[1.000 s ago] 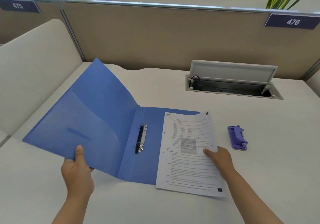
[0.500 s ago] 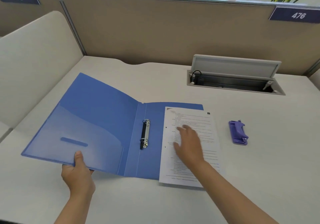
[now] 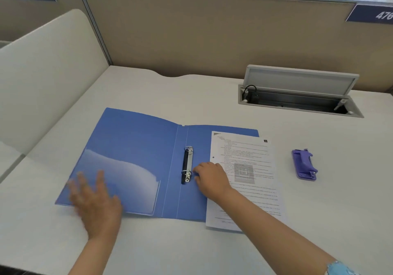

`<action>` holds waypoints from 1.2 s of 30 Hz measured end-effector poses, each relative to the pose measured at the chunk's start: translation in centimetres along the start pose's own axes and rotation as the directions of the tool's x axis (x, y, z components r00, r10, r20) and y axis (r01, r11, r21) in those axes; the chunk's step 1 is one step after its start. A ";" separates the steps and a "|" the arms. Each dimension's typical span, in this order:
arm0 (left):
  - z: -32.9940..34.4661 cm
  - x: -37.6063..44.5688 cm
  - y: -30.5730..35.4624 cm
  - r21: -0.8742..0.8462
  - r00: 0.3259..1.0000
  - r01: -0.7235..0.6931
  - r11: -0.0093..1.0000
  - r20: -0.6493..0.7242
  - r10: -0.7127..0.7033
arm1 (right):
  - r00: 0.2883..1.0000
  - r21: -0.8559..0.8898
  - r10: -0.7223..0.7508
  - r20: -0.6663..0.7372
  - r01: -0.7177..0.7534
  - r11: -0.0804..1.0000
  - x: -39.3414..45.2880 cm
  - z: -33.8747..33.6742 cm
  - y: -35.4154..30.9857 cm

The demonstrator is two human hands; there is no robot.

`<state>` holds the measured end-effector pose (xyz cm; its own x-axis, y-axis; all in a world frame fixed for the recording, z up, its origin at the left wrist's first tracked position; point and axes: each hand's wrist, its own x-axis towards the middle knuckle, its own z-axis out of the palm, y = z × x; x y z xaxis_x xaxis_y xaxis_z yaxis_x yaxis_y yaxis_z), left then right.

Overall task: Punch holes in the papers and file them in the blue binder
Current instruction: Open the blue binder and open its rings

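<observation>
Blue binder (image 3: 138, 147) lies open flat on desk, metal ring clip (image 3: 187, 165) upright at spine. Printed papers (image 3: 251, 168) lie on its right half, overhanging. Purple hole punch (image 3: 304, 164) well right.

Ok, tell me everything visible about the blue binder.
The blue binder lies open and flat on the desk. It looks like thin glossy plastic, with a clear pocket inside the left cover and a two-ring metal clip, rings closed, beside the spine. The papers overlap its right cover. The left hand is over the pocket, blurred; the right hand is by the clip.
</observation>
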<state>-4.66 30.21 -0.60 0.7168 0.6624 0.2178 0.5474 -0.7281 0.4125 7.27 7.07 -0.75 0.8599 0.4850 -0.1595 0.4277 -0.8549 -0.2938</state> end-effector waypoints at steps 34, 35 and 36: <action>6.0 0.9 12.8 0.173 0.670 -0.660 0.731 0.574 0.470 | 0.998 -0.042 0.041 0.041 -0.039 0.998 1.0 -0.3 -1.1; 5.8 1.0 12.8 0.178 0.675 -0.679 0.712 0.533 0.510 | 0.999 -0.029 0.037 0.034 -0.036 0.999 0.9 -0.1 -1.0; 5.6 1.0 12.6 0.185 0.685 -0.672 0.717 0.523 0.507 | 0.999 -0.019 0.035 0.027 -0.035 0.999 0.8 0.0 -0.8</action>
<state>5.40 20.67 -0.13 0.9945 -0.0074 -0.1045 -0.0089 -0.9999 -0.0137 7.58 8.16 -0.60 0.8666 0.4593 -0.1949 0.4027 -0.8745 -0.2703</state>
